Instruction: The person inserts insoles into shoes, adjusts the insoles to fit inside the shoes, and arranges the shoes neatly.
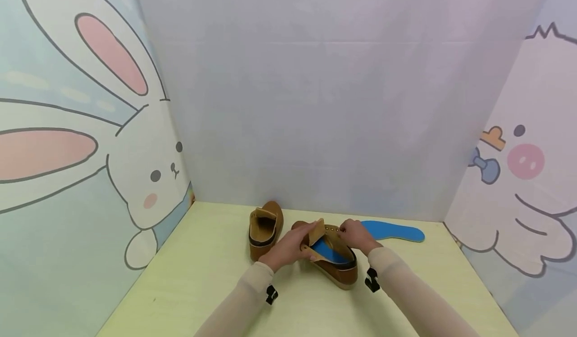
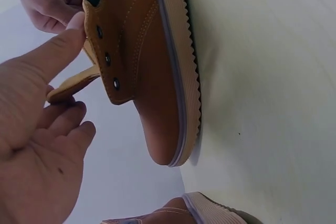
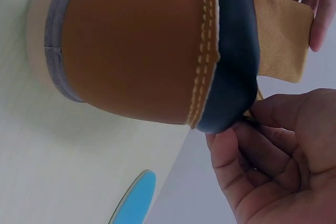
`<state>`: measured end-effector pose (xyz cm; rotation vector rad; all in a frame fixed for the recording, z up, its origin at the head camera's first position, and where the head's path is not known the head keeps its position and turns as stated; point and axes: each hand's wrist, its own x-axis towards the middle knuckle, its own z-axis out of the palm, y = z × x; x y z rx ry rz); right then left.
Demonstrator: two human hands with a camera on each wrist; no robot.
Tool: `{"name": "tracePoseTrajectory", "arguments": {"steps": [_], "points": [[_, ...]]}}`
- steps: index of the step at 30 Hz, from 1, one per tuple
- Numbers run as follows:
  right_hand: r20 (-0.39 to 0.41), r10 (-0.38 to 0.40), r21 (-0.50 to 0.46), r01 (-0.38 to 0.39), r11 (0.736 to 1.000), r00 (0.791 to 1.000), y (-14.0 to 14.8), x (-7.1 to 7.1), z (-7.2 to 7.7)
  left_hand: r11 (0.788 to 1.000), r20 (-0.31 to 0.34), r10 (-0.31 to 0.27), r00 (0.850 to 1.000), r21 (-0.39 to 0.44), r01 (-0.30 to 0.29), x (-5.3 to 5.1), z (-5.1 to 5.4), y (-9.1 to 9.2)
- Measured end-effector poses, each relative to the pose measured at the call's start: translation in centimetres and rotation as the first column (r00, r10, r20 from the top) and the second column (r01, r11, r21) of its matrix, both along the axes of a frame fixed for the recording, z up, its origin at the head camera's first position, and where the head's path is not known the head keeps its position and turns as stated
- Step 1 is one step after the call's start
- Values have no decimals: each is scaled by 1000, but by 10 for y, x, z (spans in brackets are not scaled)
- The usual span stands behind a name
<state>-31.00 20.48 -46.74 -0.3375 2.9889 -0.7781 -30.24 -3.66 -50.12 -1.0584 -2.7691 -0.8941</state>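
A brown lace-less shoe [image 1: 348, 277] with a dark collar [image 3: 233, 51] stands on the table between both hands, toe pointing away to the left. A blue insole [image 1: 328, 252] shows inside its opening. My left hand [image 1: 288, 247] grips its left side: in the left wrist view the thumb lies on the eyelet flap [image 2: 105, 51] and the fingers are behind the raised tan tongue [image 2: 76, 83]. With thumb and fingers, my right hand [image 1: 358, 236] pinches the opposite edge of the opening; the collar partly hides those fingertips in the right wrist view.
Left of the hands stands a second brown shoe [image 1: 261, 251], its toe toward the back wall. Another blue insole [image 1: 394, 231] lies flat at the back right. A grey-white wall [image 1: 315, 126] closes off the table's [image 1: 216, 277] far edge, with cartoon-printed walls at both sides.
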Motion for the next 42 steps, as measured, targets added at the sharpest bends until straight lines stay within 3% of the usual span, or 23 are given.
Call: {"name": "tracePoseTrajectory", "arguments": {"steps": [10,23,26,29,32,34,36,40,42], "points": [[-13,7,17,-7,1000,1000,2,4,2,993,-58,-117,991,-17,116,11,2,5],[-30,9,44,-8,999,999,4,-1,3,984,-68,-173,983,-65,168,20,3,10],[-32,15,50,-14,999,999,4,0,3,992,-69,-115,991,-56,111,23,2,9],[-26,38,40,-37,998,999,3,2,3,998,-39,56,998,31,-55,31,-1,8],[-21,69,21,-68,997,997,3,4,4,955,10,261,965,144,-260,40,-5,7],[-17,84,1,-84,996,996,3,4,5,922,51,328,943,199,-332,47,-9,8],[-15,92,-9,-92,996,996,4,4,5,916,73,327,942,221,-335,53,-12,9],[-1,97,-21,-97,995,995,6,4,4,929,92,241,966,265,-257,63,-18,15],[8,97,-21,-96,995,995,6,5,4,929,90,221,971,283,-238,65,-21,18]]}}
